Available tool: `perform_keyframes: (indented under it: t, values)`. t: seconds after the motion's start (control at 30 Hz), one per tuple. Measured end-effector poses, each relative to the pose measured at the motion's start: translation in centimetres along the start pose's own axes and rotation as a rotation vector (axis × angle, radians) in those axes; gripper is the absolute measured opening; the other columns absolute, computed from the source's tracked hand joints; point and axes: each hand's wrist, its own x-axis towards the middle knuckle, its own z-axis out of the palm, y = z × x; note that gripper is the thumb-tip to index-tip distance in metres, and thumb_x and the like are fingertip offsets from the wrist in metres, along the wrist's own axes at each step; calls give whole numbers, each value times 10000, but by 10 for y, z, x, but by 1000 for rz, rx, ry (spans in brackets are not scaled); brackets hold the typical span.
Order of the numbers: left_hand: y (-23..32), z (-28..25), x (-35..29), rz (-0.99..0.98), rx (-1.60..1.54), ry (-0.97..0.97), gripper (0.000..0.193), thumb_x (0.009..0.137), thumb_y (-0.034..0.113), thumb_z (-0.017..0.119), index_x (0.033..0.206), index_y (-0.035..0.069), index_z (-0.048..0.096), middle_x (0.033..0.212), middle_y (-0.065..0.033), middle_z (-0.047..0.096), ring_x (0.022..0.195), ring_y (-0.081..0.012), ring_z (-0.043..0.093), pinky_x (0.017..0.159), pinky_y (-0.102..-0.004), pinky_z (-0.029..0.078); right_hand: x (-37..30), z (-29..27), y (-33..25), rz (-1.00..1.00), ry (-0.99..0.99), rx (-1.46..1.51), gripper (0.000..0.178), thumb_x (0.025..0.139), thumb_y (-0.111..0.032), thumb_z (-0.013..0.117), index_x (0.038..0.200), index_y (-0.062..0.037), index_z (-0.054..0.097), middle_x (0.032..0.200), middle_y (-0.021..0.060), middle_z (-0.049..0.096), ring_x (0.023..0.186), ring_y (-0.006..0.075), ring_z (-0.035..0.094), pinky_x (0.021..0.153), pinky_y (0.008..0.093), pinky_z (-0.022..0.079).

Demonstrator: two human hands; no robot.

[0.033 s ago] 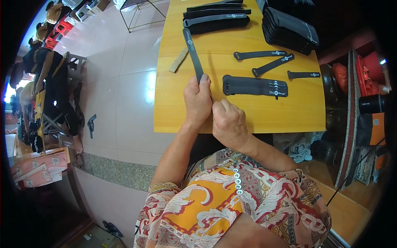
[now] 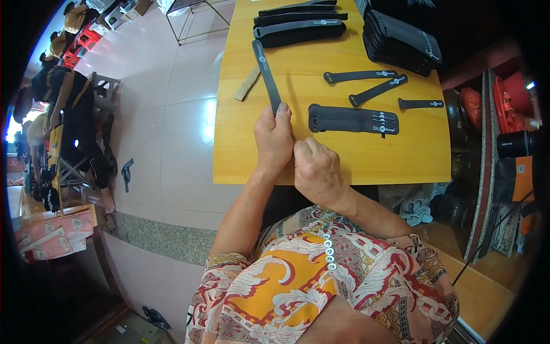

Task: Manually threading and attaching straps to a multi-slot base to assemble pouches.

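My left hand (image 2: 274, 139) is closed around a long dark grey hook-and-loop strap (image 2: 266, 71), thumb on top. The strap's far part sticks out over the table, away from me. Against it, my right hand (image 2: 318, 172) is curled into a closed grip by the strap's near end; its fingers hide whatever they pinch. To the right of my hands lies a flat stack of short dark straps (image 2: 344, 119) overlapping side by side. Beyond it are loose straps (image 2: 360, 75), (image 2: 378, 90) set at angles, and a shorter strap (image 2: 421, 104) farther right.
Piles of long black straps (image 2: 301, 31) lie at the yellow table's (image 2: 246, 155) far side, with a thick stack of straps (image 2: 401, 43) at far right. A tan strip (image 2: 247, 84) rests left of the held strap. Shelves (image 2: 487, 172) flank the right; another person (image 2: 69, 120) sits left.
The far tip of the strap has shifted very slightly to the left. Both hands stay in the same place and grip.
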Motion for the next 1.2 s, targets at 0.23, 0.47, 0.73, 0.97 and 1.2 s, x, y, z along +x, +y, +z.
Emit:
perform_keyframes:
  t: [0.23,0.47,0.73,0.97,1.2]
  values:
    - [10,2,0,-53,-25,1,234,922,171,471,719,57,492,524,34,421,436,-43,367,394,-219,290,1,-5,7,31,-49,132,37,732,-12,501,725,-12,466,686,172,510,646,354,547,580,415,449]
    - [21,-7,-2,-255,-17,-96,212,906,210,493,786,42,543,590,15,463,494,-54,397,426,-223,306,9,-23,5,-121,-17,120,114,757,-6,509,866,27,503,738,171,506,685,342,547,591,416,451]
    - [36,-37,-31,-301,-380,-148,372,948,342,384,962,4,540,717,-52,558,604,-107,507,532,-247,421,13,-18,-8,-200,41,286,231,764,5,519,993,38,513,761,166,521,669,338,551,597,389,465]
    - [13,-55,-72,339,239,-18,119,849,72,557,921,-19,535,796,-85,589,695,-142,565,652,-265,461,29,-18,-18,423,-244,822,206,837,-35,429,934,81,569,782,207,620,740,229,624,649,332,485]
    - [17,-66,-66,214,286,-15,103,795,31,626,870,-33,598,743,-86,636,666,-137,603,611,-249,469,27,-14,-23,274,-223,728,247,780,-37,456,956,79,584,835,256,619,802,332,631,719,368,495]
